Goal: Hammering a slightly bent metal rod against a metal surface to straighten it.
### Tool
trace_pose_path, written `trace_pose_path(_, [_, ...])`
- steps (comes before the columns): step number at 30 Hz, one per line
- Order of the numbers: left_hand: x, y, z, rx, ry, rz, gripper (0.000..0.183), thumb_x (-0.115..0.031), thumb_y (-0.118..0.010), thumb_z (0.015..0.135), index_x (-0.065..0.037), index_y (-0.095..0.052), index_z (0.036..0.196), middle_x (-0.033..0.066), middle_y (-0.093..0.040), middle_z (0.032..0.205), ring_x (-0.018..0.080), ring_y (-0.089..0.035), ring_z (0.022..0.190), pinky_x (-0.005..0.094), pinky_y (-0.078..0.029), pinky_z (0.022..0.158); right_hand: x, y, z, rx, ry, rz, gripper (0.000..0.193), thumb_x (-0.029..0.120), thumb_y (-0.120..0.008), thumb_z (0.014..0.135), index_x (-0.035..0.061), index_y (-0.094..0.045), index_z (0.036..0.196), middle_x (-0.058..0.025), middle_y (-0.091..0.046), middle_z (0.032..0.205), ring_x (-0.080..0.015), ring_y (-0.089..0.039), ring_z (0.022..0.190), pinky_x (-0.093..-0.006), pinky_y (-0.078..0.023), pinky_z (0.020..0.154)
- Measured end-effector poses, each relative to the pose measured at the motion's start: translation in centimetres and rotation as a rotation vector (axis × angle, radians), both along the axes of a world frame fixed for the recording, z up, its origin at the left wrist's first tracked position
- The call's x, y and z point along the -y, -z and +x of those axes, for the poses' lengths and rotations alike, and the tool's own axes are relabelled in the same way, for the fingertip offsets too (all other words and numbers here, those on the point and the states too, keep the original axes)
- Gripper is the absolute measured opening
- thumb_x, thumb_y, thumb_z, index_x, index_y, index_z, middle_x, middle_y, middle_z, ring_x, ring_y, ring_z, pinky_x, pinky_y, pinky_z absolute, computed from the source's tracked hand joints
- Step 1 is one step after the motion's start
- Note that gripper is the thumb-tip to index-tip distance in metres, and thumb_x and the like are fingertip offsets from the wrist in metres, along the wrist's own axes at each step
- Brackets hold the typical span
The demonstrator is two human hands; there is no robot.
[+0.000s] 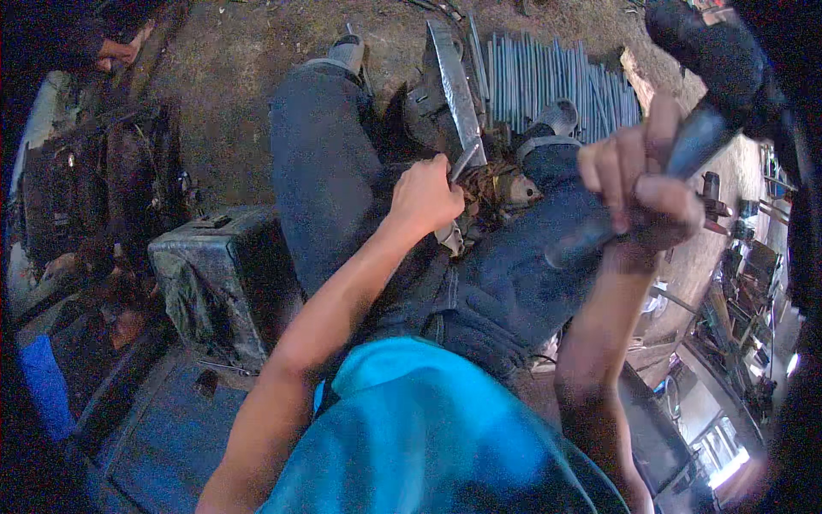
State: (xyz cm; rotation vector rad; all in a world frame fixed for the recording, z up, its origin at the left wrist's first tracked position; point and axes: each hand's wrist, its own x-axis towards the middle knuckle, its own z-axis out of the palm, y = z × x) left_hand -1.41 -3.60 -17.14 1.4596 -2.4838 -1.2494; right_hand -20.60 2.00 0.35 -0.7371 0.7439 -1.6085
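My left hand is closed around a short grey metal rod, whose end sticks out above the fist. The rod's tip is over the near end of a flat, shiny metal bar, between my knees. Raised to the right and smeared by motion, my right hand grips the handle of a hammer. Its large dark head looms at the upper right, close to the camera. A rusty metal piece lies just right of my left hand. What is under the left fist is partly hidden.
Many grey metal rods lie side by side on the dirt floor beyond my right foot. A dark metal box stands left of my leg. Another person's hand shows at the upper left. Assorted metal scraps crowd the right side.
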Motion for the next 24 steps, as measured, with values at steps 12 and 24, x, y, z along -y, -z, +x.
trace_pose_path(12, [0.6,0.1,0.4,-0.047,0.025,0.04,0.038,-0.018,-0.066,0.073,0.005,-0.062,0.103,0.0292,-0.063,0.099,0.0409,-0.061,0.095,0.0455,-0.048,0.086,-5.4,17.3,2.4,0.651,0.165,0.439,0.008,0.005,-0.055,0.074,0.0081,-0.054,0.082,0.0033,-0.035,0.05,-0.0094,-0.031,0.036,-0.0274,-0.027,0.042])
trace_pose_path(24, [0.7,0.4,-0.1,-0.05,0.021,0.115,0.034,-0.023,-0.067,0.075,0.001,-0.067,0.098,0.0244,-0.066,0.089,0.0389,-0.064,0.087,0.0436,-0.05,0.081,-0.1,1.8,-1.5,0.096,-0.225,-0.16,0.026,0.004,-0.06,0.064,0.0107,-0.043,0.082,0.0014,-0.037,0.047,-0.0134,-0.037,0.033,-0.0304,-0.033,0.049])
